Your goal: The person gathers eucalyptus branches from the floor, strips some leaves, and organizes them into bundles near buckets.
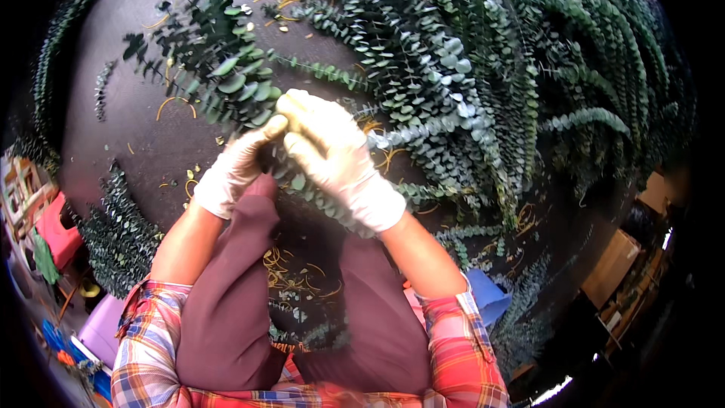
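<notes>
Both of my hands wear thin white gloves and meet before my knees. My left hand (pixel 235 164) grips a bunch of eucalyptus branches (pixel 226 62) with round green leaves, fanning out away from me to the upper left. My right hand (pixel 334 150) is closed at the near end of that bunch, its fingertips beside my left thumb. A leafy eucalyptus stem (pixel 308 190) trails from beneath the hands towards me, passing under my right wrist. The gloves hide where the stems are gripped.
A large heap of eucalyptus branches (pixel 453 68) spreads over the dark floor (pixel 136 107) to the right. A smaller pile of eucalyptus (pixel 122 232) lies at left. Thin curved yellow strips (pixel 283 272) are scattered about. A purple container (pixel 102 328) and a cardboard box (pixel 612 269) stand at the sides.
</notes>
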`<control>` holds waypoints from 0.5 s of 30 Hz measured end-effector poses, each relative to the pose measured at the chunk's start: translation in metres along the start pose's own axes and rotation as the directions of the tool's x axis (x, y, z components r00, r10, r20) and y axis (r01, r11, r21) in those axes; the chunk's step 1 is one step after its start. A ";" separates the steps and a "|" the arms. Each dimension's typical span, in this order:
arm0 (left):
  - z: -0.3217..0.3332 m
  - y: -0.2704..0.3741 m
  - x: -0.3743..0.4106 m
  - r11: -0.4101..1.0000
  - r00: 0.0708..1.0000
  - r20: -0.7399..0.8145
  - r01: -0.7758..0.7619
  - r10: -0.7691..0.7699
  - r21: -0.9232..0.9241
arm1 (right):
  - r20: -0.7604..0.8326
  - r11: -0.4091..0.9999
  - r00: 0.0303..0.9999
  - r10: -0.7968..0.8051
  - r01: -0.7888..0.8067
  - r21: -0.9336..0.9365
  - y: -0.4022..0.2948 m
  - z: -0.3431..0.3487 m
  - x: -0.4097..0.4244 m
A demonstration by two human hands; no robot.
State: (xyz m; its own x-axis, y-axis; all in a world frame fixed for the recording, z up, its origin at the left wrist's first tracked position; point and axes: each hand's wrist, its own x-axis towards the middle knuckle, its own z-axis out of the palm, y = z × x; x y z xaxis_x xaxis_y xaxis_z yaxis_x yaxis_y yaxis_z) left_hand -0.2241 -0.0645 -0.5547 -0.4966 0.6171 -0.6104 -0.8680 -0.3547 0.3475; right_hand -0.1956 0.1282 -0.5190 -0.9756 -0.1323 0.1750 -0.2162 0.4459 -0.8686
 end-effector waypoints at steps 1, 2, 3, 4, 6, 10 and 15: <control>0.010 0.006 0.004 1.000 1.000 -0.020 0.008 -0.007 0.029 | 0.069 0.989 0.992 0.108 -0.114 0.096 -0.007 -0.024 0.011; 0.025 0.005 0.005 0.985 0.985 0.036 -0.170 0.169 0.025 | -0.007 0.970 0.971 0.238 -0.237 0.046 0.005 -0.033 0.000; 0.031 0.008 0.007 0.981 0.982 -0.011 -0.188 0.189 0.051 | -0.096 0.934 0.930 0.355 -0.356 0.002 0.020 -0.044 -0.015; 0.026 0.013 0.004 0.972 0.972 -0.005 -0.233 0.233 0.032 | -0.001 0.923 0.934 0.357 -0.353 -0.154 0.038 -0.056 -0.033; 0.008 0.022 -0.001 0.960 0.960 0.019 -0.280 0.280 0.000 | 0.213 0.827 0.799 0.562 -0.548 -0.124 0.035 -0.072 -0.050; 0.005 0.028 -0.006 0.972 0.971 -0.050 -0.234 0.232 -0.032 | 0.395 0.859 0.772 0.498 -0.500 -0.107 0.002 -0.067 -0.092; 0.004 0.017 0.007 0.977 0.980 -0.065 -0.180 0.188 0.111 | -0.223 0.819 0.851 0.475 -0.521 -0.240 0.067 -0.080 -0.076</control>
State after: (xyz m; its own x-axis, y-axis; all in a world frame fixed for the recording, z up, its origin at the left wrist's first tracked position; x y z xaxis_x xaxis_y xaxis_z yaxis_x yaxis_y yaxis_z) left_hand -0.2424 -0.0635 -0.5500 -0.6494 0.4923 -0.5796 -0.7594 -0.3796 0.5284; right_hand -0.1388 0.2388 -0.5537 -0.9413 0.2967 -0.1608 0.3219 0.6467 -0.6914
